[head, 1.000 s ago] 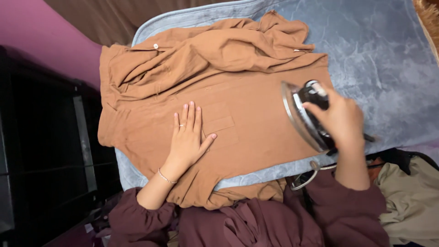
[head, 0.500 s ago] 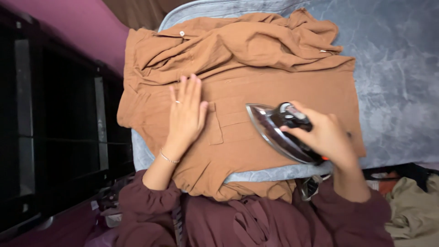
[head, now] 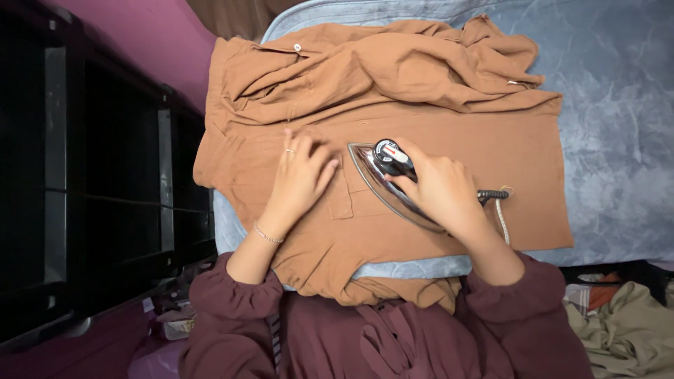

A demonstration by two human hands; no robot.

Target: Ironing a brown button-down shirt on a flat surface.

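A brown shirt [head: 449, 133] lies spread over a grey-blue padded cover [head: 618, 112], its lower half laid flat and fairly smooth, its upper half bunched into deep folds and creases along the far edge. A small pale button [head: 297, 48] shows on the crumpled part near the top left. A patch pocket [head: 344, 200] is stitched onto the flat part, and the shirt's near edge hangs over the front of the cover, where a further fold of the same brown cloth droops toward the person's dark maroon sleeves [head: 235, 298].

The right hand [head: 439, 189] has its grip closed around the handle of an iron [head: 385, 172], whose shiny metal soleplate rests on the shirt with its pointed tip toward the left, just beside the pocket. A round dial with a red and white mark sits on top of the iron near the fingers. A dark cord [head: 495, 196] leaves the iron's rear and runs over the cloth to the right.

The left hand [head: 300, 175] lies palm down on the shirt, fingers loosely bent and holding nothing, just beside the iron's tip. It wears a ring and a thin bracelet at the wrist.

A black shelf unit [head: 105, 175] stands to the left, and an olive cloth [head: 625, 330] lies at the lower right.
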